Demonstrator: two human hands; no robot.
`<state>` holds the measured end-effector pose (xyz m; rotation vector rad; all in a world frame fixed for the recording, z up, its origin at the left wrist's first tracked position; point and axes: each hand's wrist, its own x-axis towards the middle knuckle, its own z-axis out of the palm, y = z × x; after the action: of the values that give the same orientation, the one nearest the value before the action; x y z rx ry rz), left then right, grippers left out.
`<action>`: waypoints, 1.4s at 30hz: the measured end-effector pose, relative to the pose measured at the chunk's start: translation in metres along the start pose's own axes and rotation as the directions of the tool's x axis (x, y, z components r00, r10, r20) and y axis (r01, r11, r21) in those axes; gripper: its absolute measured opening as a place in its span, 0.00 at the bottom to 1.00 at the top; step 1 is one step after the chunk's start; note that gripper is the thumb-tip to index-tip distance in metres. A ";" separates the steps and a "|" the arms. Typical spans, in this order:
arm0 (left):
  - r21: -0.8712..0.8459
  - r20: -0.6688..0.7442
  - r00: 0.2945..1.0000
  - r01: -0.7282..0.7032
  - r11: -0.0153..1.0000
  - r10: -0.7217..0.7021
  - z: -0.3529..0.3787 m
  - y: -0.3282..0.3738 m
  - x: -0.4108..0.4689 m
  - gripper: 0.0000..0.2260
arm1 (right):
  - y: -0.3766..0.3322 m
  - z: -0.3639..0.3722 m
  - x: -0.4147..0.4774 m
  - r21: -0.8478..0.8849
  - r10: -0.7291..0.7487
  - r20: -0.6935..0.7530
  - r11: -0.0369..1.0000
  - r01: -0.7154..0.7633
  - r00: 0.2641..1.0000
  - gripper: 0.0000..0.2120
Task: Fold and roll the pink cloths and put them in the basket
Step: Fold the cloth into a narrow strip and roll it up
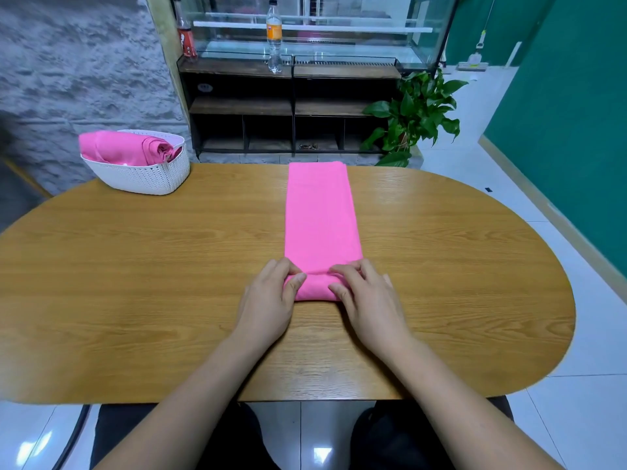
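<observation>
A pink cloth (320, 212), folded into a long narrow strip, lies along the middle of the wooden table (135, 283) and reaches its far edge. The strip's near end is turned over into a short roll. My left hand (271, 300) grips the roll's left end, thumb on the near side and fingers curled over the top. At the right end my right hand (363, 293) holds it the same way. A white woven basket (142, 178) stands at the table's far left with rolled pink cloths (125, 149) inside.
Beyond the table stands a dark shelf unit (291, 106) with a glass case and two bottles (274, 35) on it. A potted plant (417, 117) grows at the far right. Green wall and white tiled floor lie to the right.
</observation>
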<state>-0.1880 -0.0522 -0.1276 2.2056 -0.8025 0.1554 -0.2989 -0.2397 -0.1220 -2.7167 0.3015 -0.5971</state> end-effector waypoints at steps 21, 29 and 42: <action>0.241 0.059 0.982 -0.189 0.952 0.180 -0.006 -0.011 0.013 0.23 | 0.013 0.009 0.026 0.062 -0.066 0.050 0.996 0.063 0.997 0.20; 0.060 0.139 0.978 -0.167 0.984 0.157 -0.009 -0.026 0.040 0.25 | 0.010 0.015 0.037 -0.076 -0.111 -0.023 0.991 0.109 0.994 0.20; 0.088 0.100 0.993 0.055 0.995 -0.064 0.002 -0.014 0.062 0.12 | 0.006 0.014 0.055 -0.097 -0.163 -0.076 0.983 0.155 0.984 0.16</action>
<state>-0.1310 -0.0773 -0.1166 2.3309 -0.7979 0.0477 -0.2442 -0.2567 -0.1161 -2.8263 0.1350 -0.7600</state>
